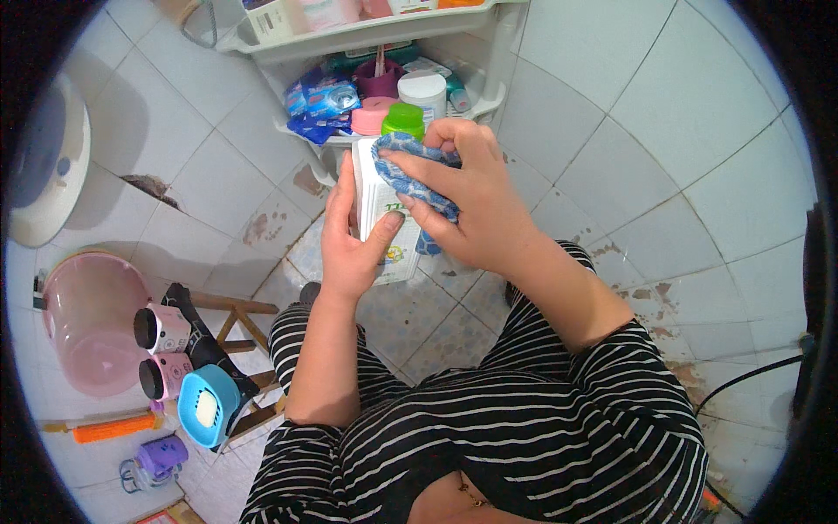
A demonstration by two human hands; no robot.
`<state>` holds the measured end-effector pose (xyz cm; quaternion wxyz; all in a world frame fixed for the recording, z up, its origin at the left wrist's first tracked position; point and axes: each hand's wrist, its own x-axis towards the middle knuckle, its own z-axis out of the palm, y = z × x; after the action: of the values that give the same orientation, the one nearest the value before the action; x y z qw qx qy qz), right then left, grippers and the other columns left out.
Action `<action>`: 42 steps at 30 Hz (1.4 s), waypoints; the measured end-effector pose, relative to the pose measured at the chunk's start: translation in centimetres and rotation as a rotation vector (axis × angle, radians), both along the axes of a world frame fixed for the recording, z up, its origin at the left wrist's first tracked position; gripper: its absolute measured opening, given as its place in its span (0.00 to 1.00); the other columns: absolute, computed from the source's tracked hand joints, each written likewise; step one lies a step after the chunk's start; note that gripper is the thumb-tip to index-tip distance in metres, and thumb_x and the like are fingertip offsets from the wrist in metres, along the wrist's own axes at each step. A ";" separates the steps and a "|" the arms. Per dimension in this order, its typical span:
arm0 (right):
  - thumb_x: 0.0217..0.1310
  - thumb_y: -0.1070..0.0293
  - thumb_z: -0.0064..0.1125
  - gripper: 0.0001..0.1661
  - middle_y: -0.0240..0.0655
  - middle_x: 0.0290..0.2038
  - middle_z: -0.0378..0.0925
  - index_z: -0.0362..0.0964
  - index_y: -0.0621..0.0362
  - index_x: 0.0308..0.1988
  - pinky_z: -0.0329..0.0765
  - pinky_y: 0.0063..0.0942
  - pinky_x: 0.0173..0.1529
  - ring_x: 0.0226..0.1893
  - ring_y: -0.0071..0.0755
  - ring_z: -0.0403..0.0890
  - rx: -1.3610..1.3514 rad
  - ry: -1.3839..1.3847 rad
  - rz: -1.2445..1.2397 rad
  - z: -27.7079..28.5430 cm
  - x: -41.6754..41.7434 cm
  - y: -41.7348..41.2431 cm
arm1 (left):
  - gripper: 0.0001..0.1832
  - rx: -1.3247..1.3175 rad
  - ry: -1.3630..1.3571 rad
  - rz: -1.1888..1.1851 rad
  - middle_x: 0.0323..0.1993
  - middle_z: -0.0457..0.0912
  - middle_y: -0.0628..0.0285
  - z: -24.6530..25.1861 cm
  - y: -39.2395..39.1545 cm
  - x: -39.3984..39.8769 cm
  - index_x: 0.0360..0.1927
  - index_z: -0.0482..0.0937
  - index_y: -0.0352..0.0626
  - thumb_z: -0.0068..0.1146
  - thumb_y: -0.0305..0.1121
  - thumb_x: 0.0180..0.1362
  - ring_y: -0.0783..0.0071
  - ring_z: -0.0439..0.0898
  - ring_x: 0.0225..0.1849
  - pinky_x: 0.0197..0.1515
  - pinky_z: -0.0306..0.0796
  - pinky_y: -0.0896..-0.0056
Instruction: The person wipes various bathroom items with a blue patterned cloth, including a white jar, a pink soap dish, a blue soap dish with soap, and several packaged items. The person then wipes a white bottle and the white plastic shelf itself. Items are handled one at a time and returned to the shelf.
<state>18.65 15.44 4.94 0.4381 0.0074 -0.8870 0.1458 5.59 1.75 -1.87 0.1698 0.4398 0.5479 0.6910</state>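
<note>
My left hand (353, 239) grips a white rectangular container (368, 190) with green print and a small picture on its front. Its thumb lies on the front face, the fingers along the left side. Held in my right hand (461, 190) is a bunched blue patterned cloth (409, 171), pressed against the container's upper front and right edge. Part of the cloth hangs below that hand. The cloth and fingers hide some of the container. Just behind its top stands a green-lidded container (403, 120) on a corner shelf.
A white corner shelf (366, 33) holds a white jar (422, 92), a pink-lidded container (373, 114) and blue packets (324, 98). At left are a sink (75, 177), a pink basin (98, 314), and a wooden stool (242, 311) beside pink jars and a blue soap dish (226, 393). Tiled walls flank the corner.
</note>
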 end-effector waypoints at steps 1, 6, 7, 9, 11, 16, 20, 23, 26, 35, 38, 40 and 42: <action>0.46 0.66 0.65 0.26 0.38 0.46 0.66 0.77 0.48 0.50 0.69 0.38 0.51 0.44 0.45 0.68 -0.021 -0.009 0.016 0.0 0.1 0.2 | 0.45 0.014 0.055 0.015 0.65 0.64 0.54 0.2 0.1 0.0 0.73 0.49 0.35 0.63 0.34 0.57 0.65 0.68 0.63 0.64 0.62 0.65; 0.43 0.68 0.64 0.20 0.37 0.42 0.69 0.80 0.50 0.42 0.72 0.35 0.46 0.41 0.42 0.71 -0.119 0.091 0.124 -0.2 -0.1 1.6 | 0.47 0.087 -0.105 -0.015 0.67 0.62 0.52 0.5 -0.5 0.8 0.73 0.47 0.34 0.63 0.33 0.56 0.64 0.66 0.65 0.65 0.60 0.64; 0.42 0.68 0.64 0.20 0.37 0.41 0.69 0.80 0.52 0.42 0.72 0.35 0.46 0.40 0.42 0.72 -0.130 0.086 0.083 -0.2 0.1 2.0 | 0.47 0.079 -0.128 -0.012 0.68 0.61 0.52 0.6 -0.7 0.8 0.73 0.47 0.34 0.63 0.34 0.57 0.64 0.66 0.65 0.65 0.60 0.64; 0.40 0.68 0.64 0.20 0.38 0.39 0.70 0.80 0.54 0.41 0.73 0.35 0.45 0.39 0.42 0.73 -0.151 0.078 0.003 -0.1 0.4 3.3 | 0.47 0.058 -0.132 -0.021 0.68 0.61 0.52 0.7 -1.1 0.6 0.73 0.46 0.34 0.63 0.34 0.57 0.64 0.66 0.66 0.65 0.60 0.64; 0.48 0.69 0.63 0.16 0.41 0.40 0.71 0.79 0.60 0.40 0.73 0.34 0.47 0.41 0.43 0.74 -0.208 0.109 -0.034 -0.8 -0.1 4.4 | 0.47 0.042 -0.111 -0.047 0.68 0.61 0.52 0.8 -1.4 0.4 0.73 0.46 0.34 0.62 0.35 0.58 0.65 0.66 0.65 0.65 0.60 0.64; 0.65 0.64 0.56 0.20 0.44 0.51 0.71 0.72 0.62 0.53 0.68 0.30 0.57 0.52 0.39 0.74 -0.543 0.157 0.197 -1.6 -0.6 3.5 | 0.45 0.042 -0.181 -0.078 0.65 0.66 0.54 1.1 -1.2 1.3 0.72 0.49 0.34 0.63 0.37 0.59 0.66 0.68 0.63 0.64 0.61 0.65; 0.68 0.58 0.53 0.39 0.51 0.57 0.68 0.48 0.68 0.67 0.65 0.32 0.62 0.57 0.43 0.71 -1.180 -0.169 0.370 -2.8 -0.8 -1.7 | 0.34 0.065 -0.334 0.097 0.58 0.72 0.56 -1.4 -1.4 0.9 0.66 0.60 0.34 0.60 0.36 0.62 0.68 0.73 0.56 0.60 0.66 0.66; 0.68 0.53 0.53 0.41 0.44 0.55 0.72 0.48 0.63 0.69 0.68 0.30 0.59 0.53 0.32 0.72 -0.926 -0.293 0.286 -6.8 -1.9 -2.7 | 0.24 0.252 -0.533 0.169 0.53 0.75 0.57 -0.8 -1.5 0.0 0.60 0.64 0.36 0.57 0.34 0.64 0.70 0.76 0.51 0.54 0.70 0.66; 0.63 0.49 0.58 0.44 0.46 0.54 0.73 0.51 0.65 0.67 0.70 0.32 0.57 0.52 0.36 0.74 -0.882 -0.414 0.355 -7.5 -1.7 -4.0 | 0.26 0.249 -0.503 0.362 0.52 0.75 0.53 0.1 -2.6 -1.3 0.60 0.64 0.36 0.49 0.45 0.68 0.62 0.78 0.50 0.51 0.74 0.61; 0.58 0.38 0.58 0.33 0.42 0.36 0.80 0.77 0.61 0.41 0.75 0.34 0.42 0.34 0.36 0.79 -0.900 -1.062 0.375 -8.9 -2.2 -4.8 | 0.27 0.199 -0.597 0.394 0.52 0.75 0.52 3.8 -4.9 -5.5 0.61 0.63 0.34 0.54 0.40 0.66 0.66 0.78 0.51 0.48 0.76 0.63; 0.60 0.39 0.57 0.33 0.41 0.36 0.81 0.79 0.62 0.42 0.75 0.30 0.44 0.37 0.31 0.79 -0.944 -0.919 0.189 -10.9 -3.9 -0.7 | 0.37 -0.005 -0.446 0.439 0.51 0.76 0.49 2.1 -4.6 -5.8 0.66 0.58 0.32 0.62 0.40 0.61 0.65 0.81 0.46 0.45 0.76 0.69; 0.59 0.46 0.62 0.28 0.37 0.39 0.81 0.78 0.61 0.46 0.75 0.29 0.48 0.41 0.30 0.79 -0.997 -0.764 0.215 -9.1 -3.8 1.0 | 0.40 -0.218 -0.496 0.380 0.51 0.76 0.45 2.7 -4.7 -3.7 0.67 0.57 0.33 0.65 0.42 0.58 0.65 0.79 0.49 0.46 0.76 0.68; 0.56 0.51 0.66 0.27 0.35 0.42 0.81 0.78 0.61 0.47 0.75 0.30 0.50 0.43 0.30 0.79 -1.001 -0.557 0.347 -8.2 -3.7 0.7 | 0.42 -0.362 -0.234 0.328 0.52 0.76 0.44 -0.1 -4.0 -3.4 0.65 0.59 0.32 0.67 0.44 0.54 0.62 0.79 0.50 0.49 0.74 0.65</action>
<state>14.93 16.13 -3.26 0.1090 -0.0938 -0.7778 0.6119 2.18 -2.23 -1.96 0.1938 0.2249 0.7031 0.6462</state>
